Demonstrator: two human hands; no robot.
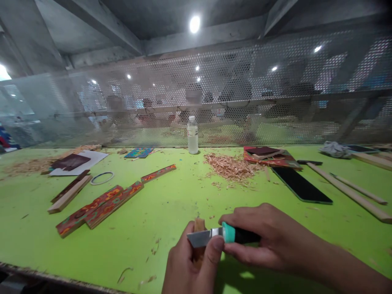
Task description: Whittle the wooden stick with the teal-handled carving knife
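Note:
My left hand (188,263) is closed around a small piece of wood (199,223) near the table's front edge, with much of the piece hidden by the fingers. A carving knife (229,233) with a black and teal handle is gripped in my right hand (268,234). Its flat blade points left and lies across the wood. My left thumb rests by the metal neck of the blade. Thin shavings lie on the green table (171,212) around both hands.
Painted wood strips (116,202), a plain wood stick (70,194) and a white ring (102,177) lie left. A bottle (192,136) stands before a perforated metal screen (214,94). Right are a shavings pile (231,166), a phone (301,185) and a hammer (349,190).

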